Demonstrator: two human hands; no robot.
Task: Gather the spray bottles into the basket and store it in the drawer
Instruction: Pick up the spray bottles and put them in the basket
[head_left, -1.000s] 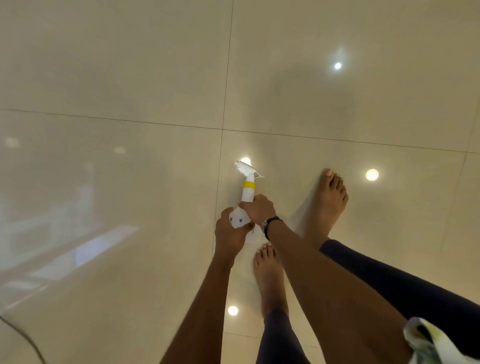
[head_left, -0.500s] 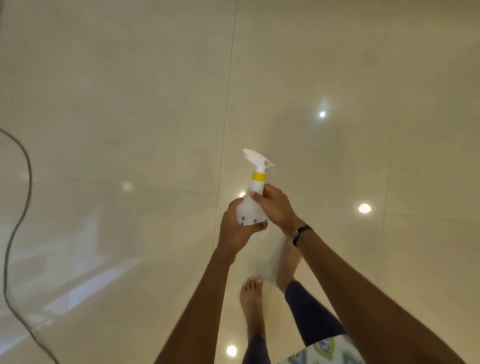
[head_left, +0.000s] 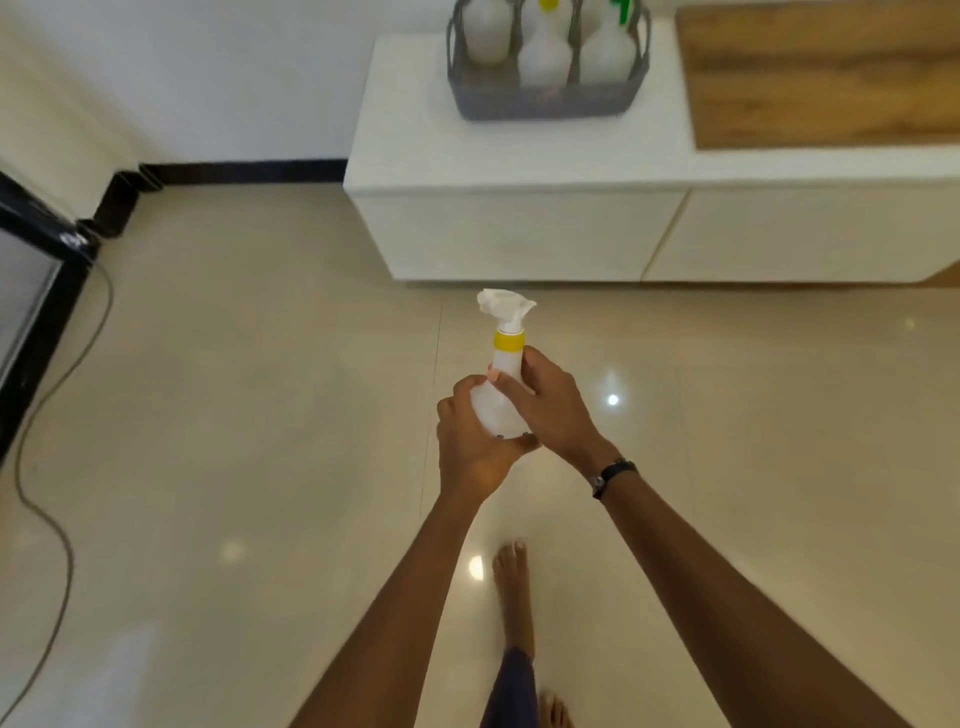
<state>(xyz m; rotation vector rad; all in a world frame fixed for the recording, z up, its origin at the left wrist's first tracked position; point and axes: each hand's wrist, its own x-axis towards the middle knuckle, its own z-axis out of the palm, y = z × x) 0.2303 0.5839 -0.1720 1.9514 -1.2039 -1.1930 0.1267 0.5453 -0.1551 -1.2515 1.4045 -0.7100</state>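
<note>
I hold a white spray bottle (head_left: 500, 395) with a yellow collar upright in front of me, above the floor. My left hand (head_left: 472, 441) cups its base and lower body. My right hand (head_left: 550, 410) wraps its neck and shoulder from the right. A grey basket (head_left: 545, 101) stands far ahead on the white cabinet top (head_left: 415, 135), with several white spray bottles (head_left: 543, 57) upright inside. The cabinet's drawer fronts (head_left: 519, 234) below it look closed.
A wooden panel (head_left: 821, 73) covers the cabinet top to the right of the basket. A black-framed appliance (head_left: 31, 291) stands at the left edge, with a cable (head_left: 47, 519) trailing over the glossy tiled floor. My bare feet (head_left: 511, 571) are below my hands.
My view has lifted from the floor to the cabinet and basket. Both hands still hold the bottle, carried higher and further from my feet.
</note>
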